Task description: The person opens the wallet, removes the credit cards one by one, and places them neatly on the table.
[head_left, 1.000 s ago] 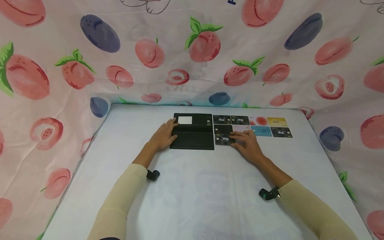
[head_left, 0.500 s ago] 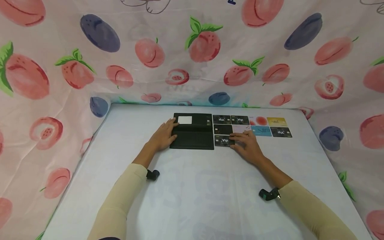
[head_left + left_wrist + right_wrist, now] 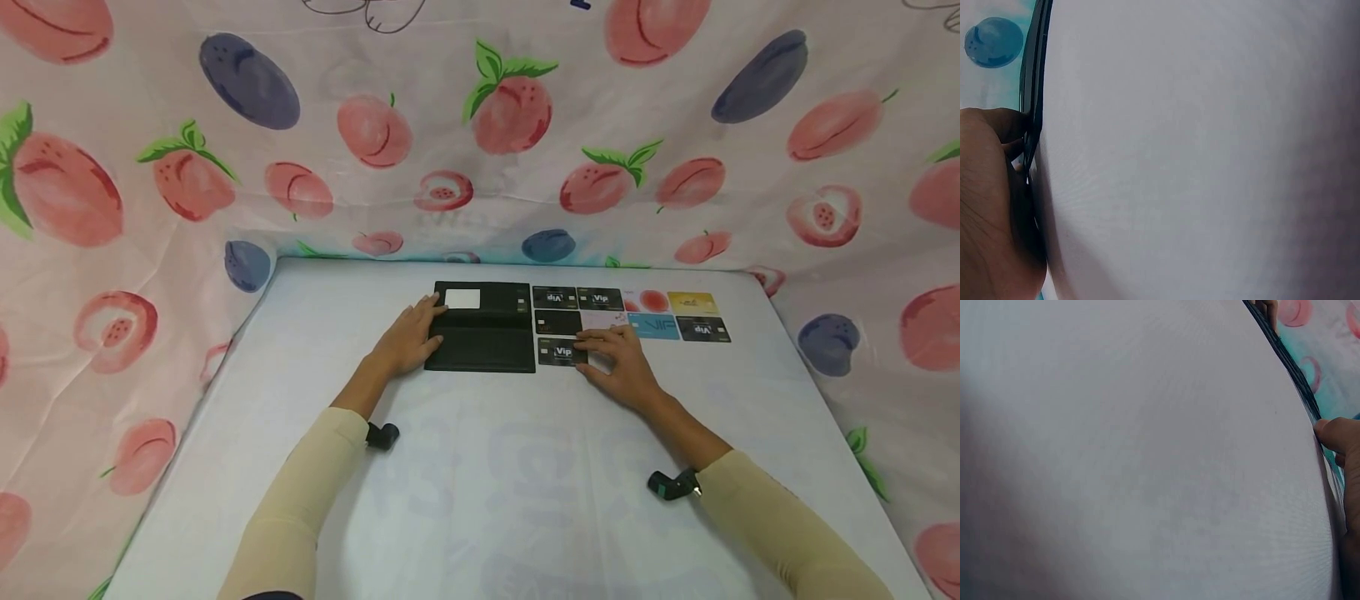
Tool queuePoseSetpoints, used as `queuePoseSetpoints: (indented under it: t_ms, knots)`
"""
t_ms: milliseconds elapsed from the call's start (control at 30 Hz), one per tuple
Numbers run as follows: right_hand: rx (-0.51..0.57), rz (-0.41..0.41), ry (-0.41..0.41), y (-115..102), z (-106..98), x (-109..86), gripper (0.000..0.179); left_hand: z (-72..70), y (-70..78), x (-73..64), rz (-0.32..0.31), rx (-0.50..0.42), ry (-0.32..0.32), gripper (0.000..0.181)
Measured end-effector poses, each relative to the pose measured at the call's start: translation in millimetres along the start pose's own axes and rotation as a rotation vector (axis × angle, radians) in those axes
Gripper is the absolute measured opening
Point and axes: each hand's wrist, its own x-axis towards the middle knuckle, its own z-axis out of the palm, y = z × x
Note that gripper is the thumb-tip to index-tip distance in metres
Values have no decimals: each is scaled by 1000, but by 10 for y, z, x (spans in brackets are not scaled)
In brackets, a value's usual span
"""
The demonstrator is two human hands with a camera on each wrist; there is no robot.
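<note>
A black card wallet [image 3: 482, 348] lies unfolded flat on the white table, a white card [image 3: 462, 299] showing in its upper half. My left hand [image 3: 407, 337] rests on the wallet's left edge, thumb on the lower half and fingers on the upper. To the wallet's right, my right hand [image 3: 618, 367] pinches the right end of a black "Vip" card [image 3: 557, 352] between thumb and fingers. That card lies below a black card [image 3: 557, 322]. A pale pink card [image 3: 602, 320] is partly hidden behind the right fingers.
Beyond the right hand, cards lie edge to edge in rows: a blue VIP card [image 3: 654, 326], a gold card [image 3: 693, 302], a peach-patterned card [image 3: 646, 301] and several black ones. A fruit-printed curtain [image 3: 480, 125] rises behind the white table [image 3: 480, 483].
The black "Vip" card has slid slightly toward me with the right hand, uncovering the lower part of the black card above it. The left hand and wallet have stayed put.
</note>
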Motion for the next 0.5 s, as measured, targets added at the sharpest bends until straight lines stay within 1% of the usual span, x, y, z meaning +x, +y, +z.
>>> queuePoseSetpoints:
  t_ms: [233,500]
  knots:
    - [-18,-13,9,18,10,2,24,1,0,-1,2,2,-2,64]
    - [-24,-19,17,37,40,-9,24,-7,3,-4,1,-5,-2,63]
